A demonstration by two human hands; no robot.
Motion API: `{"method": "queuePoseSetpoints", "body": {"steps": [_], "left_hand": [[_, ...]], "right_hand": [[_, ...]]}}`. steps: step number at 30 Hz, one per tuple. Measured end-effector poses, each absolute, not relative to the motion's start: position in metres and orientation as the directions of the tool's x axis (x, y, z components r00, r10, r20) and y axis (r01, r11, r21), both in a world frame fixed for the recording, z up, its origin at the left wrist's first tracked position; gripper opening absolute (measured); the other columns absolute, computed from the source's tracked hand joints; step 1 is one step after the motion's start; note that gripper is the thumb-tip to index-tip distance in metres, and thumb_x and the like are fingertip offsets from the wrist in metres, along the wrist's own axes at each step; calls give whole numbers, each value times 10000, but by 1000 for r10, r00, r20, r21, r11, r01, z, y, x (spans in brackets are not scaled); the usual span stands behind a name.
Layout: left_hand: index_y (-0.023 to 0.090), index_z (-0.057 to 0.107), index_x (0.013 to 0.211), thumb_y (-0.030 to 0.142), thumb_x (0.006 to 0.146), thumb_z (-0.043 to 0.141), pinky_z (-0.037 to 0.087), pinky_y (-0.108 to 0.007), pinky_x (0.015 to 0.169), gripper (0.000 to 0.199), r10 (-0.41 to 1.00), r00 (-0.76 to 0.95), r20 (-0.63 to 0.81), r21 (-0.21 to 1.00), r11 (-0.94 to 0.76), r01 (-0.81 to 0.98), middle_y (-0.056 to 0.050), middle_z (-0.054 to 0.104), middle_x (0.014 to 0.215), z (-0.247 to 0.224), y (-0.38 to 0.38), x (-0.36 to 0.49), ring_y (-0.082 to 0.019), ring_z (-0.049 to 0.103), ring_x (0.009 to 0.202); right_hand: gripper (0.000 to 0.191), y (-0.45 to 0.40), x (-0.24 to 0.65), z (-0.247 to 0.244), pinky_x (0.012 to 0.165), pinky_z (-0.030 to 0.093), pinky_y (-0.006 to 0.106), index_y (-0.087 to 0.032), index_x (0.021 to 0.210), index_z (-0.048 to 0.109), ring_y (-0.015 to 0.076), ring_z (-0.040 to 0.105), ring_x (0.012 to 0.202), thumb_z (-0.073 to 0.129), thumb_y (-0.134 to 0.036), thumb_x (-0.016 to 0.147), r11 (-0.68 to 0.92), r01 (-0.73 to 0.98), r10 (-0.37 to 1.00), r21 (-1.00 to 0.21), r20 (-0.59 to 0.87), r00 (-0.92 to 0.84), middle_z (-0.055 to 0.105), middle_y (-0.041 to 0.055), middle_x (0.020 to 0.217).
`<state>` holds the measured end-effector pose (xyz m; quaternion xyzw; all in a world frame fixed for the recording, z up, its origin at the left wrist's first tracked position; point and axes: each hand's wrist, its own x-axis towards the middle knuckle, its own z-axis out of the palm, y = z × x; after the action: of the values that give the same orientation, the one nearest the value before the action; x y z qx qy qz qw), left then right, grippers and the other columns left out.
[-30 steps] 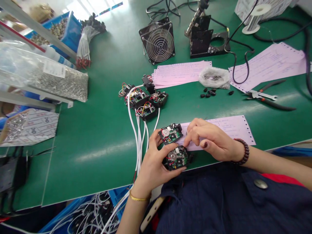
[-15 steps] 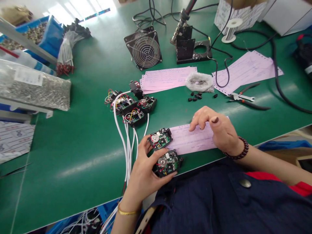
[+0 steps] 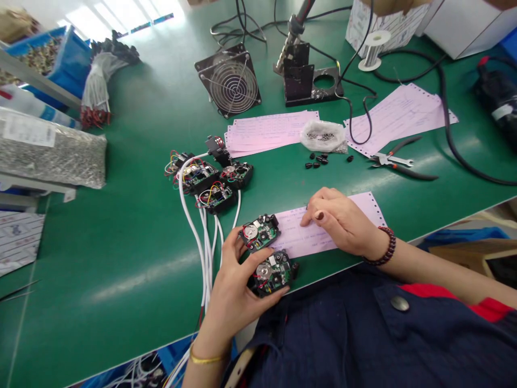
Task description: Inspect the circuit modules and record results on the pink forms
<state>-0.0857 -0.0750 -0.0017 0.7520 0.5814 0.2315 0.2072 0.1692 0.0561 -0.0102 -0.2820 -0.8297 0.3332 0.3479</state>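
My left hand (image 3: 238,275) is closed round two small electronic modules with green circuit boards in black housings. The far module (image 3: 260,233) sits at my fingers, and the near module (image 3: 273,272) lies between thumb and fingers. Each carries a round silver disc and red wires. My right hand (image 3: 337,218) is over a printed pink paper sheet (image 3: 365,207), index finger pointing down at it and the other fingers loosely bent. The thumb stands apart, and nothing shows in this hand. Whether the fingertip touches the paper I cannot tell.
Wired modules (image 3: 218,196) with white cables lie beyond my left hand. Ahead are a fan (image 3: 234,83), a soldering stand (image 3: 299,83), a bag of small metal parts (image 3: 323,136), black caps (image 3: 317,161), pliers (image 3: 416,170), a solder spool (image 3: 374,51) and pink sheets (image 3: 270,129).
My right hand has moved left and lower over the pink sheet, its thumb dropping. My left hand keeps both modules. The whole view has shifted slightly.
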Motion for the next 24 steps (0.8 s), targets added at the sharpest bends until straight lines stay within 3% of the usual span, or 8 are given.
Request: {"method": "queuePoseSetpoints", "body": {"steps": [17,21,24], "left_hand": [[261,618,1260,296,797,835,393,-605,1214,512,972,216,97,588,-231,775,-118,171,1626,2,-76,-83,-393,362,1504],[258,620,1254,316,772,860,384,-604,1220,541,974,210,88,596,-220,772,-119,175,1624,3,-76,-81,-394,392,1484],[255,614,1263,330,763,870,385,-600,1219,566,974,210,78,603,-214,769,-126,158,1628,4,-76,-80,-397,398,1480]], "right_hand": [[557,57,170,-12,791,385,403,-179,888,667,241,578,853,243,-462,1113,649,332,692,-685,349,-633,697,81,822],[459,54,172,-6,820,403,411,-219,831,562,231,588,881,309,-492,1099,669,137,622,-730,449,-642,732,69,889],[439,47,174,2,863,424,418,-234,811,505,232,596,956,329,-522,1091,728,-63,455,-683,550,-701,770,56,990]]}}
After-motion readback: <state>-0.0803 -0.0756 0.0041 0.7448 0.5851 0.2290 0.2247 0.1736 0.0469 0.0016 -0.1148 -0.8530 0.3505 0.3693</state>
